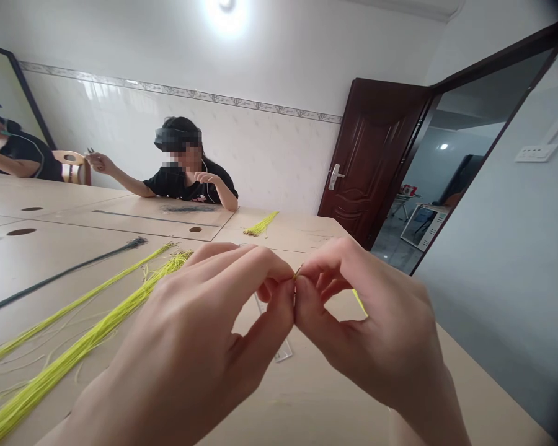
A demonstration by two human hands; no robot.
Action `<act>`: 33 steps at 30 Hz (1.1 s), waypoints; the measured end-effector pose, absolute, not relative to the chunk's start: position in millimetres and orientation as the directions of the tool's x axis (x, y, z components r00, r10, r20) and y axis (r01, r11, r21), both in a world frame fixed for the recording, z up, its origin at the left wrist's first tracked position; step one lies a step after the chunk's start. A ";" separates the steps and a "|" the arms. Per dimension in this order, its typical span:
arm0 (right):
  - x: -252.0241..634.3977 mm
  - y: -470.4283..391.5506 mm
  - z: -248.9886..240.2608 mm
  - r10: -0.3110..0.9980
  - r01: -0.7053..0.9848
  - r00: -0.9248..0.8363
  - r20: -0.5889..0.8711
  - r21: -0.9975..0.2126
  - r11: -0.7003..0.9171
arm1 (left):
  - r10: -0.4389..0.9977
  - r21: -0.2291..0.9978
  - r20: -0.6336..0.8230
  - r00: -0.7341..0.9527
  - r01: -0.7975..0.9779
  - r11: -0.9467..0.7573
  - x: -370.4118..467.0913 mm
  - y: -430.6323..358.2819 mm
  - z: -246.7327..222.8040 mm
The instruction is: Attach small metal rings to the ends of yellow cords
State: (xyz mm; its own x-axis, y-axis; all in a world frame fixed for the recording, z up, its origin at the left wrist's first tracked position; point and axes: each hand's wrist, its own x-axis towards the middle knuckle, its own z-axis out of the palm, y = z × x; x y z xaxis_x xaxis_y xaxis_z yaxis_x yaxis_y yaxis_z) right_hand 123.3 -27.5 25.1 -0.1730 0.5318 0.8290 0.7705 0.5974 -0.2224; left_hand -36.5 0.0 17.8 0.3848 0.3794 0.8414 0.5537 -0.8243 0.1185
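Observation:
My left hand (204, 322) and my right hand (372, 316) meet at the fingertips above the table. Both are pinched around a tiny gold-coloured piece (298, 270), of which only a thin tip shows between them. A bit of yellow cord (360, 302) shows behind my right hand. Beneath the hands lies a clear ruler (283, 352), partly covered by my left hand. A thick bundle of yellow cords (79, 350) runs along the table to the left of my left hand, with a thinner yellow bundle (88, 294) beside it.
A dark cord bundle (69, 270) lies at the left of the table (316, 396). Farther off is a small yellow bundle (261, 224). Across the table sits a person (190, 167) with an arm stretched out; another person (18, 148) sits far left. A brown door (376, 148) stands behind.

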 end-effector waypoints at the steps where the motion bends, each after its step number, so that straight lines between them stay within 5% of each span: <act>1: 123.0 -27.7 25.2 0.533 0.770 -0.174 0.828 -0.223 0.598 | 0.381 0.121 0.840 0.387 0.551 -0.825 -36.6 -0.2 17.7; 19: 123.8 -32.2 24.8 0.612 0.720 -0.105 0.784 -0.365 0.591 | 0.391 0.130 0.853 0.345 0.585 -0.800 -33.7 0.1 21.1; 26: 125.7 -31.0 24.2 0.582 0.782 -0.162 0.797 -0.256 0.568 | 0.435 0.203 0.835 0.339 0.545 -0.814 -26.2 0.7 27.8; 33: 125.5 -28.7 24.1 0.564 0.809 -0.180 0.806 -0.204 0.550 | 0.406 0.117 0.814 0.416 0.566 -0.816 -30.9 2.4 21.9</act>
